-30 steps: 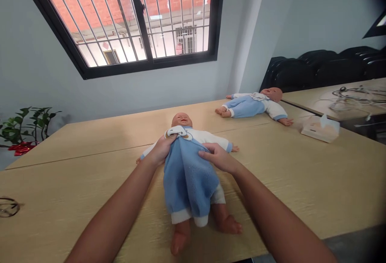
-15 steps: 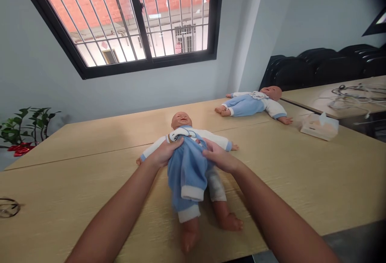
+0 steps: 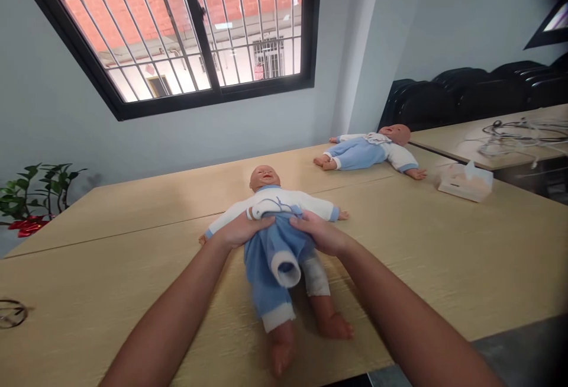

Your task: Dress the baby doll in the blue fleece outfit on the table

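Observation:
A baby doll [image 3: 265,179] in a white top lies on its back on the wooden table [image 3: 133,268], feet toward me. My left hand [image 3: 238,229] and my right hand [image 3: 317,235] both grip the bunched top edge of its blue fleece overalls [image 3: 266,265] at the doll's waist. One empty blue trouser leg with a white cuff [image 3: 286,270] sticks up toward me. The doll's right leg is in the other trouser leg; its left leg [image 3: 326,310] is bare below a white undergarment.
A second dressed doll [image 3: 370,151] lies farther back on the right. A tissue pack [image 3: 465,180] sits near it. Cables [image 3: 515,135] lie on the adjoining table, with black chairs [image 3: 461,97] behind. A plant [image 3: 35,189] stands at the left, a round wire object [image 3: 12,313] at the table's left edge.
Both hands have drawn the blue overalls down from the doll's chest to its waist, uncovering the white top. One trouser leg has come off the doll's leg and now stands up empty.

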The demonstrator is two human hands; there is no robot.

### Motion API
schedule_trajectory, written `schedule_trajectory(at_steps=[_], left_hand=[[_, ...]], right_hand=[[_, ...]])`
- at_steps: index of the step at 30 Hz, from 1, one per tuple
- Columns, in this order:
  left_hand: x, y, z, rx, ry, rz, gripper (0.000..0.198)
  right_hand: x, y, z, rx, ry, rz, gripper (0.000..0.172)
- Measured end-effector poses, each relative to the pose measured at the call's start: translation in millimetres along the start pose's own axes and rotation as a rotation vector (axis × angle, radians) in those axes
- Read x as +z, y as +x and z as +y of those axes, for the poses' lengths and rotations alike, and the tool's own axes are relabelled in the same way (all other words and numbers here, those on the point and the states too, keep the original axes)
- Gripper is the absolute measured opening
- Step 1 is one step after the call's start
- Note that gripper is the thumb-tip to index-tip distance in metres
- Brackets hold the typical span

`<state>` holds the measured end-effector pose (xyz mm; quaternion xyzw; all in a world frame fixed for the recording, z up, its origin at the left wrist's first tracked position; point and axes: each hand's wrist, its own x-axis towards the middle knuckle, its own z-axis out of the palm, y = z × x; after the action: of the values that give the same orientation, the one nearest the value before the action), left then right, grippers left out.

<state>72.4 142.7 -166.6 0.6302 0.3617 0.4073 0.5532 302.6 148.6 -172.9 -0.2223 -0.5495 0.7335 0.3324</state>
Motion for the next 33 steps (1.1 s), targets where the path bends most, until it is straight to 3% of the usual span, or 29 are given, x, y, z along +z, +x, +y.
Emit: schedule_trajectory(at_steps=[3,6,8,11,13,16,20,24,28,33], left_hand=[[8.4,1,-5,-0.009,-0.248,0.136,0.045],[13.7,-2,-4,-0.034,-0.335,0.097,0.054],[13.2,-5,0,-0.021,-0.258,-0.03,0.066],[9.3,-6,6,-0.036,0.042,-0.205,0.079],[7.1,-5,9,-0.073,0.202,-0.236,0.075],[4.4,-2,6,-0.042,0.252,-0.214,0.059],[1.7,1,-7,-0.012,0.112,-0.048,0.052],[7.6,-1,-13,-0.03,-0.149,0.012,0.058],[16.2,-5,-15,-0.135,-0.403,-0.027,0.069],[9.7,-7,-8,-0.158,-0.262,-0.134,0.067]], right_hand=[[-7,-1,-1,0.02,-0.157,-0.032,0.041],[-12,-2,-4,0.039,-0.167,-0.035,0.04],[-11,-2,-7,0.009,-0.056,-0.028,0.045],[-4,-2,-8,-0.061,0.136,0.0,0.049],[1,-3,-6,-0.055,0.208,-0.009,0.049],[3,-5,-1,0.01,0.21,-0.033,0.051],[0,-7,2,0.121,0.043,-0.107,0.056],[-8,-4,0,0.072,-0.028,-0.12,0.052],[-17,-1,1,0.043,-0.034,-0.057,0.055],[-15,-2,-2,-0.078,-0.052,-0.05,0.071]])
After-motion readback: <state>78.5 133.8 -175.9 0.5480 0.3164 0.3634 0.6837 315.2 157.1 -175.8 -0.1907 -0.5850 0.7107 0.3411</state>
